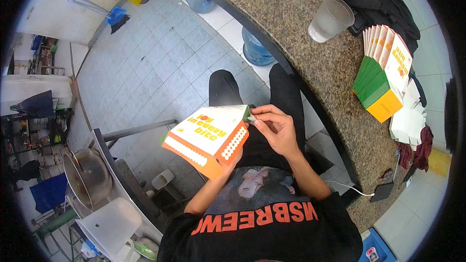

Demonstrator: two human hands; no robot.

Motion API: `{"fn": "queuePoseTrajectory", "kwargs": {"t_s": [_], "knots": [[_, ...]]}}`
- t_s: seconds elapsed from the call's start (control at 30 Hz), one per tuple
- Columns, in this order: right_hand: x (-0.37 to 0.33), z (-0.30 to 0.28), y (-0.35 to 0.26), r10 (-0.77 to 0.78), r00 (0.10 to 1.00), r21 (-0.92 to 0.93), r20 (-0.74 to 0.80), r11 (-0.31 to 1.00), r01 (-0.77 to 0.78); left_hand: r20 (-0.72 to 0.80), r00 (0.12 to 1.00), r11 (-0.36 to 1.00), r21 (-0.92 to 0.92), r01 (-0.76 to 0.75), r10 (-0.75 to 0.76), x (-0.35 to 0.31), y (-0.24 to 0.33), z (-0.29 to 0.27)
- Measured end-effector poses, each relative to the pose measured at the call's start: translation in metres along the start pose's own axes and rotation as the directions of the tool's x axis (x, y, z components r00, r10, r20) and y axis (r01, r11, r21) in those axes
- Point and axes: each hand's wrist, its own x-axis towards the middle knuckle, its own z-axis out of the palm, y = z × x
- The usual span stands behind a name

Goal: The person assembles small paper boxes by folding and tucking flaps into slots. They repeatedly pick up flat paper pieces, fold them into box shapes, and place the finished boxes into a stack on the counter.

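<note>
In front of my lap I hold a printed cardboard food box (pixel 206 123), white on top with orange scalloped flaps and a green side. My left hand (pixel 232 161) grips it from below at the near edge, and most of its fingers are hidden behind the card. With thumb and forefinger, my right hand (pixel 275 128) pinches a small pale tab at the box's right green corner. On the counter to the right stands a row of matching folded boxes (pixel 383 75), nested together, beside several white card pieces (pixel 407 119).
A frosted plastic cup (pixel 331 19) and a black bag (pixel 376 0) rest on the speckled stone counter (pixel 296 14). Nearer lies a black device (pixel 382 192) with a white cable. Water jugs (pixel 257 46) stand under the counter. Metal pots (pixel 90 177) are at the left.
</note>
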Motion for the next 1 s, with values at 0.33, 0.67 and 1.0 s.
{"fn": "queuePoseTrajectory", "kwargs": {"t_s": [0.33, 0.67, 1.0], "knots": [[-0.006, -0.002, -0.005, -0.002, 0.998, 0.017, 0.059, 1.000, 0.001, 0.023, 1.000, 1.000, -0.023, -0.012, 0.013, -0.002, -0.006, -0.001], [-0.008, 0.003, -0.013, -0.089, 0.993, -0.078, 0.077, 0.992, 0.095, 0.070, 0.996, 0.993, -0.104, 0.054, -0.047, -0.020, 0.016, -0.036], [-0.006, 0.006, -0.008, -0.181, 0.982, -0.330, -0.045, 0.931, 0.156, 0.033, 0.997, 0.989, -0.126, 0.075, -0.071, -0.028, 0.007, -0.021]]}}
